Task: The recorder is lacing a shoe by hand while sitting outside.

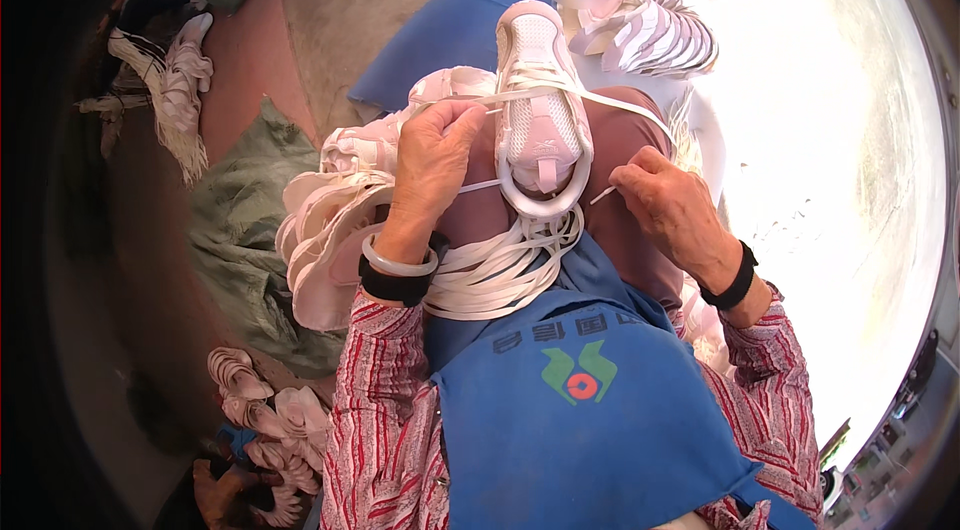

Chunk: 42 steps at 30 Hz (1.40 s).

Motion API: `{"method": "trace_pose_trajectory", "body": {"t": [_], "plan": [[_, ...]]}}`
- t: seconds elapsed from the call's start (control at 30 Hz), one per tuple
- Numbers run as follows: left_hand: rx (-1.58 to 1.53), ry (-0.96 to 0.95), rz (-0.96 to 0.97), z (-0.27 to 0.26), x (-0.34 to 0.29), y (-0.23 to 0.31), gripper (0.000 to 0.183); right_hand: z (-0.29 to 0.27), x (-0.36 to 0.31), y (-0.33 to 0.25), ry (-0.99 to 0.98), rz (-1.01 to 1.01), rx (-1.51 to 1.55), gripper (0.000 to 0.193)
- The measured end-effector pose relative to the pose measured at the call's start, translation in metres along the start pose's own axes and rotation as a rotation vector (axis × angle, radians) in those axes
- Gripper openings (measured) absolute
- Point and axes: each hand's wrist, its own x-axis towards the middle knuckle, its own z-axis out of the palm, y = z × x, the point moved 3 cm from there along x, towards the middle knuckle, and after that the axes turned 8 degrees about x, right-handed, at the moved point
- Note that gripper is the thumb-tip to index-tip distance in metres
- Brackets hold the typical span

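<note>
Pinching a white shoelace (512, 95) between thumb and closed fingers, our left hand (432, 162) is just beside the pale pink sneaker upper (533, 125); our right hand (682, 215), fingers curled together, grips a lace end (602, 196) (its slim tip pokes out leftward). The upper sits toe-away between our hands, over our lap. Nearer lie bundled white laces (495, 280) and our blue apron (590, 440); stacked uppers (325, 275) lie left.
</note>
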Motion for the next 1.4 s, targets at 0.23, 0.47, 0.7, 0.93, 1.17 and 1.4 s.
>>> {"method": "trace_pose_trajectory", "body": {"t": [0.23,0.47,0.7,0.93,1.17,1.4], "plan": [[-0.089,-0.093,-0.116,0.006,0.007,0.001,0.025,-0.012,0.033,-0.001,0.118,0.247,0.333,0.012],[-0.113,-0.124,-0.083,0.006,0.009,0.002,0.025,-0.011,0.055,0.012,0.167,0.314,0.347,0.02],[0.325,-0.044,0.231,0.002,0.022,0.02,0.022,-0.009,0.064,0.022,0.204,0.334,0.494,0.022],[0.09,-0.111,-0.062,0.009,0.021,0.021,0.022,-0.006,0.065,0.027,0.269,0.146,0.39,0.021],[0.106,-0.048,0.045,0.018,0.019,0.011,0.021,-0.007,0.065,0.029,0.289,0.238,0.527,0.021],[0.013,0.068,0.083,0.017,0.008,0.009,0.02,-0.006,0.065,0.027,0.337,0.169,0.388,0.021]]}}
